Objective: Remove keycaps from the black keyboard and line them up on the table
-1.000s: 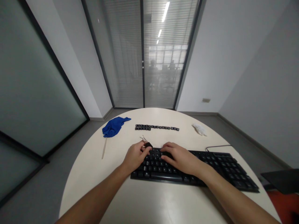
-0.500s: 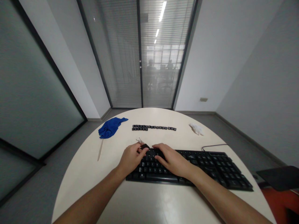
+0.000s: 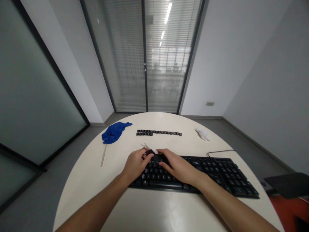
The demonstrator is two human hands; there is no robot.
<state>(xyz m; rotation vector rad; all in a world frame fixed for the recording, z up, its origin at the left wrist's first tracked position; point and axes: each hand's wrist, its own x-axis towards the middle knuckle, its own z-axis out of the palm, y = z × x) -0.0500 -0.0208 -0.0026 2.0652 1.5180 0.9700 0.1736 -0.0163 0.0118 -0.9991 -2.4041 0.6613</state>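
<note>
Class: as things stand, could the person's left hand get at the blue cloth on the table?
Probably yes. The left hand rests at the keyboard's left end, and only bare table and a thin stick lie before the blue cloth.

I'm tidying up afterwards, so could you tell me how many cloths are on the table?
2: a blue cloth at the far left of the table, and a white cloth at the far right, beyond the keyboard. None seems hidden.

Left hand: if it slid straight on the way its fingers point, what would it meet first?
The left hand points up and right across the keyboard. It would probably meet the right hand's fingertips almost at once; beyond them lies the row of loose keycaps. Depth is hard to judge.
</note>
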